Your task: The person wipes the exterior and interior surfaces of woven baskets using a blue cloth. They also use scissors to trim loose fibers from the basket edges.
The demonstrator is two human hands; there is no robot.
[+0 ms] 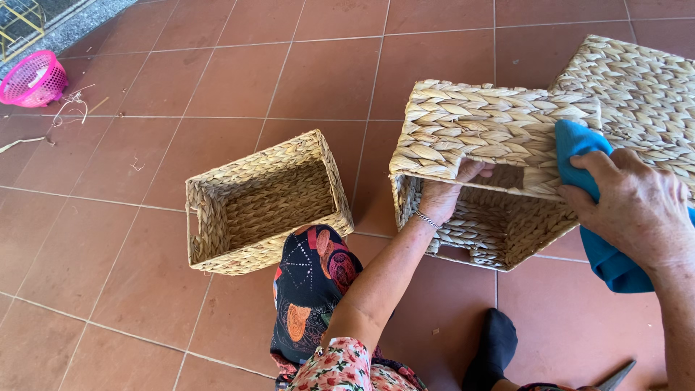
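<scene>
Knee [311, 289] in front, left hand [443, 195] grips rim of tipped basket [499, 130] on tiles, right hand [637, 210] clenches blue cloth [579, 141] vs its side; wiping looks underway, w/ 2nd basket [260, 203] prob. untouched.

Seen from above, a person sits on a floor of reddish-brown square tiles [217, 80]. Their left hand [445, 194] grips the inner rim of a rectangular woven straw basket tipped on its side [492, 127], fingers curled inside the opening. Their right hand [637, 210] presses a bright blue cloth [579, 141] against that basket's outer wall. A second, smaller woven straw basket [264, 203] sits upright and open just to the left, beside the person's patterned knee. A third woven basket [637, 87] lies at the upper right, touching the held one. A small pink plastic basket [32, 78] stands far off at the upper left.
</scene>
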